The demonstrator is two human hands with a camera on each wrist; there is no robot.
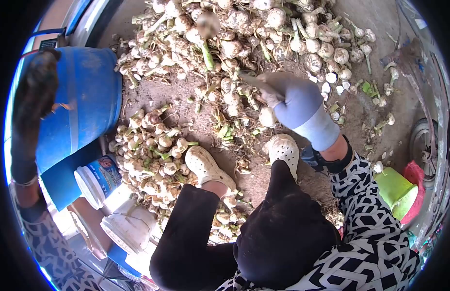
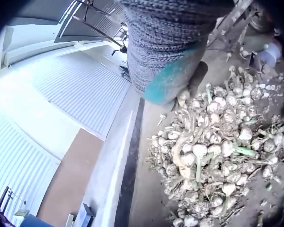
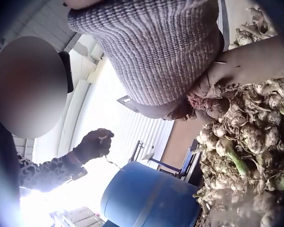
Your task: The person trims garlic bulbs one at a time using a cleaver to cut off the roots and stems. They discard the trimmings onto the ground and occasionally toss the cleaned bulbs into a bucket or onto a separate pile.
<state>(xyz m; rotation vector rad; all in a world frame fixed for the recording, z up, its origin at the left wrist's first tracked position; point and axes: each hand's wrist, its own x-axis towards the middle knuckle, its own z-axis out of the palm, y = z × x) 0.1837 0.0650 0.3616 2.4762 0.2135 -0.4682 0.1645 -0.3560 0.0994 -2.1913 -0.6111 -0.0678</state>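
My right hand (image 1: 297, 99), in a grey-blue knit glove, grips a knife; its flat, dirty blade (image 3: 255, 61) reaches over the garlic heap in the right wrist view. My gloved left hand (image 1: 37, 89) is raised at the far left, over the blue barrel (image 1: 89, 92), fingers curled. In the left wrist view a garlic bulb (image 2: 183, 96) shows at its fingertips, with a dry stalk hanging below. A thin dry strand also dangles from this hand in the head view. The large heap of garlic with stalks (image 1: 234, 29) lies ahead of both hands.
A second pile of trimmed garlic (image 1: 147, 155) lies left of my feet in pale clogs (image 1: 205, 169). White buckets (image 1: 125, 228) stand beside it. A green bucket (image 1: 397, 191) lies at the right, near a wheel (image 1: 421, 145). Peelings and stalk scraps (image 1: 227, 131) litter the floor.
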